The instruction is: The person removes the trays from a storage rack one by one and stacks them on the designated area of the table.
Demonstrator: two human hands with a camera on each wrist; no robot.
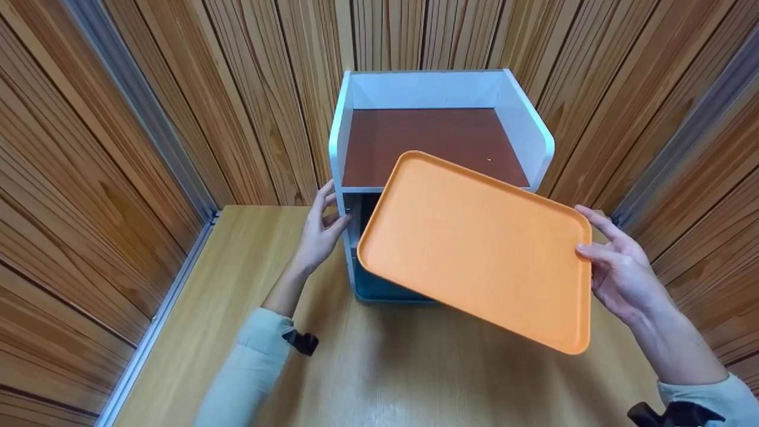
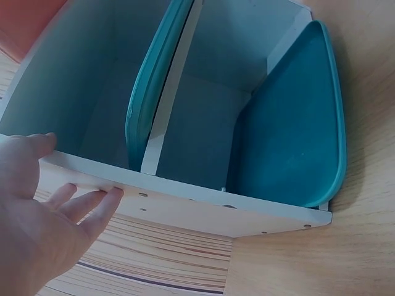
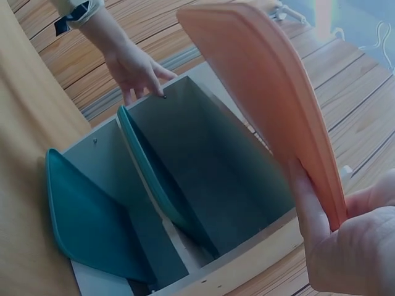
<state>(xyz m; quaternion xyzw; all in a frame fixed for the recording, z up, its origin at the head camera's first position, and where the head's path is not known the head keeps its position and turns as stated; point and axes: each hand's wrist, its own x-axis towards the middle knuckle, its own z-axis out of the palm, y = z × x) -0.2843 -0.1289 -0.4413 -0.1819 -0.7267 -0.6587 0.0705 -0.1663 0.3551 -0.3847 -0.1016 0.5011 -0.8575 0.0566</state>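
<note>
A: What's the biggest thing in front of you?

B: Your shelf unit, pale-walled with a reddish-brown top and an open near side. Next comes your orange tray: a smooth, plain rectangle with rounded corners and a raised rim. You've got it tilted at the unit's near right, covering much of that opening; whether the two touch, I can't tell.

A: And the smaller pieces?

B: One teal tray lies in the bottom compartment, its rounded edge jutting toward you. Your right hand pinches the orange tray's right rim between thumb and fingers. Your left hand pinches the unit's left wall, thumb at the front edge, fingers outside.

A: What surrounds you?

B: Wood-plank walls on the left, far and right, then your wood-grain tabletop, with grey metal strips at the corners.

A: Do your wrist cameras add anything?

B: Both look inside and show a second teal tray on the middle shelf, hard to make out from your head. The right one catches the orange tray nearly edge-on, plus a white cable beyond.
</note>
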